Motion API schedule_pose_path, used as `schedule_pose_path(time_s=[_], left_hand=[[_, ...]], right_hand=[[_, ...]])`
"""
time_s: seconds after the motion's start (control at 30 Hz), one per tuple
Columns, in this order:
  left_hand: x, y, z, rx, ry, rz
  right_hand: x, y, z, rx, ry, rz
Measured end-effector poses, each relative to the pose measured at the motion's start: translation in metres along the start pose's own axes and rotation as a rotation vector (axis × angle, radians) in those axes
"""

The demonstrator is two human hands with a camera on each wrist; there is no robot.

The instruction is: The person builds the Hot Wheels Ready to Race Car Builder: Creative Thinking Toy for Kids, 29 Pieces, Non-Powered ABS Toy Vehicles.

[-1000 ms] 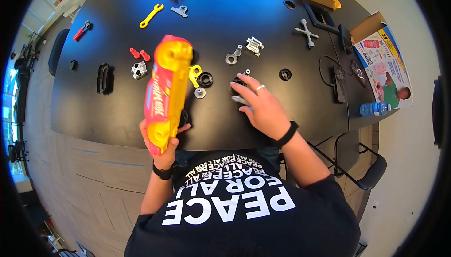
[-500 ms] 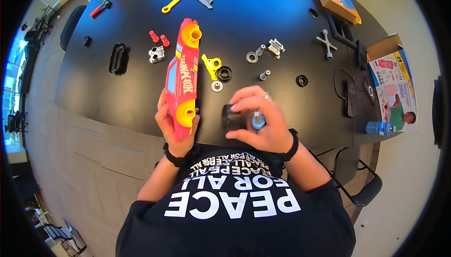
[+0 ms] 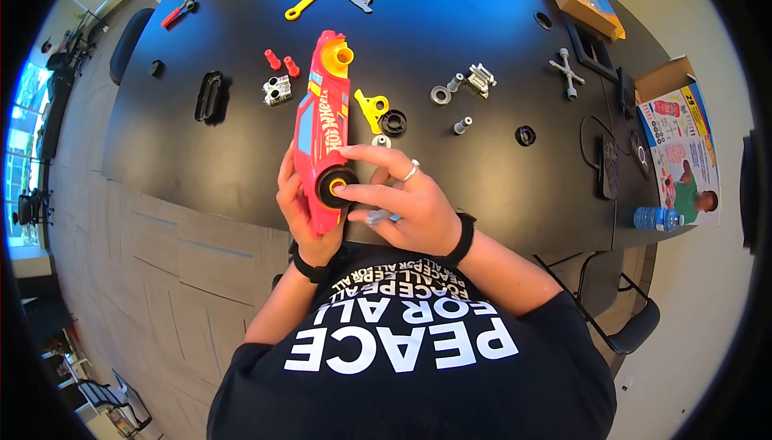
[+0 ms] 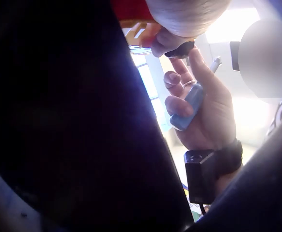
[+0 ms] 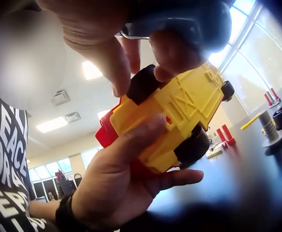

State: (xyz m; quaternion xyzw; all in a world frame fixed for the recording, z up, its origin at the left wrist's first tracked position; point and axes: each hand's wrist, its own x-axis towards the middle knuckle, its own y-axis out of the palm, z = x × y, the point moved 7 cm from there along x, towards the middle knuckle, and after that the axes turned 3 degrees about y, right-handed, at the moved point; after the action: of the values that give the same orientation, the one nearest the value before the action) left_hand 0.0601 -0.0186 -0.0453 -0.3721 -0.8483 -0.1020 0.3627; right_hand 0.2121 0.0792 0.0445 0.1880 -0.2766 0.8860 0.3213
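Note:
A red toy car (image 3: 315, 126) with yellow parts is gripped near its lower end by my left hand (image 3: 301, 215). Its yellow underside (image 5: 199, 92) faces the right wrist camera, the left thumb lying across it. A black wheel (image 3: 325, 185) sits at the car's lower side opening. Fingertips of my right hand (image 3: 422, 211) touch that wheel. The same hand (image 4: 211, 116) keeps its other fingers curled round a blue-handled tool (image 4: 194, 100), held against the palm.
Around the hands lie a yellow bracket (image 3: 370, 109), black ring (image 3: 393, 122), grey peg (image 3: 462, 125) and silver engine-like piece (image 3: 277, 90). Farther off are a yellow wrench (image 3: 308, 1), grey cross-shaped tool (image 3: 567, 74), water bottle (image 3: 655, 218) and printed box (image 3: 679, 147).
My right hand has picked up the wheel and tool from the table and moved left to the car, bringing the wheel against its side. The car has turned to show its side.

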Motion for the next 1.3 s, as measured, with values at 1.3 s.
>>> schedule_pose_path(time_s=[1.3], left_hand=[[-0.007,-0.008,0.018,-0.050,-0.174,-0.028]], right_hand=[[-0.031,-0.049,-0.082,-0.627,0.584,0.082]])
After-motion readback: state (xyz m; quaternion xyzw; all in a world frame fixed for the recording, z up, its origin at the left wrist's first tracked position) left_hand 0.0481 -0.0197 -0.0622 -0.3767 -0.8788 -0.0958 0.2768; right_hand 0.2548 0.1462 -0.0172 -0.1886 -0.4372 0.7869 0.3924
